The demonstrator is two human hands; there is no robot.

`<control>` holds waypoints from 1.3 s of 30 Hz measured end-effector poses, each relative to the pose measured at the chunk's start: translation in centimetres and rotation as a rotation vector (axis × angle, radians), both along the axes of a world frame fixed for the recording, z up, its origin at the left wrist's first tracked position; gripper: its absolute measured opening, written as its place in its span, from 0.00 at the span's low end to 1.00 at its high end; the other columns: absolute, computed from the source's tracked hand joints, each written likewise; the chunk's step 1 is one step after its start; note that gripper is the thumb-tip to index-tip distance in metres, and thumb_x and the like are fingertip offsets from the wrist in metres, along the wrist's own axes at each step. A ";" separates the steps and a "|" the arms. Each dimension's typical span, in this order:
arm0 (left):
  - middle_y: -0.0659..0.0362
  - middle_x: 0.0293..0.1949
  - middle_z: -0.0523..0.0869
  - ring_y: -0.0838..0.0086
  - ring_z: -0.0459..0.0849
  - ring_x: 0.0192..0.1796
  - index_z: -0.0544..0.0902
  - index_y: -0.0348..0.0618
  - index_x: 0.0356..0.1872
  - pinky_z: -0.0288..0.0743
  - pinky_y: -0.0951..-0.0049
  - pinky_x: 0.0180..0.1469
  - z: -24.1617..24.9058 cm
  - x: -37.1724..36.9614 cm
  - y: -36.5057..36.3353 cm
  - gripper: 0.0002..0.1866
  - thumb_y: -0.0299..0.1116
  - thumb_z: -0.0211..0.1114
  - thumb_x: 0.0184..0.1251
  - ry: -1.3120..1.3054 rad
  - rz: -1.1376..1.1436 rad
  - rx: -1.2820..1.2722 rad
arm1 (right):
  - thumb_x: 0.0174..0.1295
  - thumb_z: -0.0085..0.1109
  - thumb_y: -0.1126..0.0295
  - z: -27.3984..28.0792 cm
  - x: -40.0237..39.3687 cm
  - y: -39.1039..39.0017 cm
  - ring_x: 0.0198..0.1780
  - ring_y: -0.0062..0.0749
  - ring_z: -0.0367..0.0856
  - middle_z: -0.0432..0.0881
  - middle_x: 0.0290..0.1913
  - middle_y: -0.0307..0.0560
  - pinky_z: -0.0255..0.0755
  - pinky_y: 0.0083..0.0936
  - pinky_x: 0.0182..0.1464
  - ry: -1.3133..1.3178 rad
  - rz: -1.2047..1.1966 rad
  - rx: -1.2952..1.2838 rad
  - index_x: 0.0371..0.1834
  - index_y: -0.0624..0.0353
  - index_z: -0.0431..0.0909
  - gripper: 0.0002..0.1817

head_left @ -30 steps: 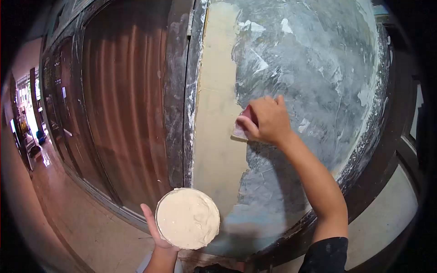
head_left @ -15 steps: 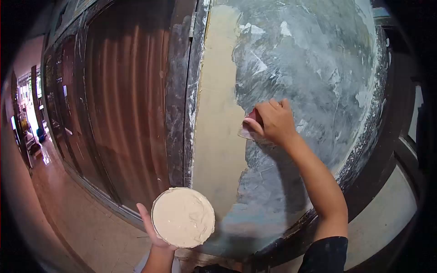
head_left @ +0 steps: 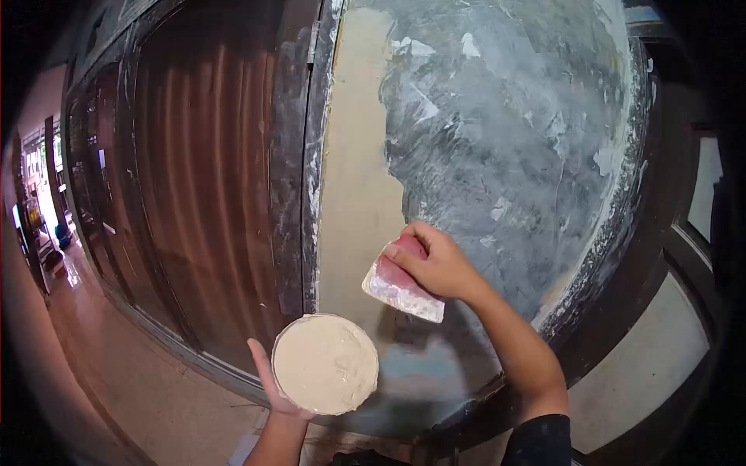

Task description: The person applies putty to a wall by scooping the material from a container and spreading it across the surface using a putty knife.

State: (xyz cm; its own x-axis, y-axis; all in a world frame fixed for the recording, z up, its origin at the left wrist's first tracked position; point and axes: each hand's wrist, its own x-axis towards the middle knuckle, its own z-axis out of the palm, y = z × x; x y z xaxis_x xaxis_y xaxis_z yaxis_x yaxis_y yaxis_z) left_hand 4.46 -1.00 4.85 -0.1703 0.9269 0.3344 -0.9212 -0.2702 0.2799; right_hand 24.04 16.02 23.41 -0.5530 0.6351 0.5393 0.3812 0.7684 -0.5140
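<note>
You are coating the door panel (head_left: 497, 140) with cream putty: judging by the colours, the strip (head_left: 353, 194) along the panel's left edge is already covered, while the grey bulk to the right of it is waiting. Your right hand (head_left: 435, 264) is clamping the scraper (head_left: 400, 286) at the panel's lower middle, blade angling down-left, arm reaching up. Your left hand (head_left: 268, 388) is cupping the putty-filled bowl (head_left: 325, 363) beneath the panel's lower left corner.

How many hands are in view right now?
2. The left hand holds the putty bowl at bottom centre; the right hand grips the scraper against the panel.
</note>
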 end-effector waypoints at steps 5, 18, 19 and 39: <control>0.44 0.76 0.75 0.47 0.79 0.73 0.70 0.37 0.79 0.77 0.42 0.72 -0.5 1.2 1.1 0.60 0.85 0.33 0.71 0.023 -0.142 0.084 | 0.72 0.70 0.49 -6.5 -0.9 1.9 0.41 0.26 0.83 0.88 0.38 0.46 0.79 0.30 0.46 -0.111 0.203 -0.346 0.44 0.64 0.83 0.24; 0.42 0.78 0.73 0.40 0.77 0.73 0.68 0.41 0.81 0.75 0.32 0.70 -1.7 2.8 -0.3 0.60 0.86 0.34 0.69 -0.057 -0.174 0.040 | 0.68 0.70 0.45 -13.1 3.6 3.3 0.47 0.60 0.89 0.88 0.44 0.68 0.81 0.44 0.50 -0.393 -0.160 -0.072 0.54 0.69 0.80 0.33; 0.43 0.77 0.74 0.40 0.78 0.73 0.68 0.42 0.81 0.75 0.32 0.70 -1.8 2.6 -0.3 0.59 0.86 0.35 0.70 -0.036 -0.132 0.024 | 0.69 0.71 0.50 -13.4 4.1 3.0 0.50 0.66 0.87 0.88 0.46 0.70 0.80 0.47 0.52 -0.357 -0.198 -0.092 0.57 0.67 0.78 0.29; 0.42 0.72 0.78 0.39 0.79 0.70 0.75 0.42 0.74 0.74 0.28 0.69 -7.0 6.6 3.3 0.57 0.87 0.43 0.66 -0.032 -0.078 -0.176 | 0.60 0.59 0.88 -20.1 10.9 -5.5 0.51 0.48 0.83 0.90 0.44 0.48 0.72 0.39 0.63 0.203 -0.070 0.271 0.45 0.61 0.90 0.16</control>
State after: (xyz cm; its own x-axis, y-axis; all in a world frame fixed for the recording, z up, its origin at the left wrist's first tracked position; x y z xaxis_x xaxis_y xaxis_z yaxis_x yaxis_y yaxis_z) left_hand 11.03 2.32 -2.16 -0.1039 0.9814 0.1617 -0.9465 -0.1475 0.2869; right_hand 34.94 10.50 3.30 -0.3773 0.4862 0.7882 0.3484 0.8631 -0.3656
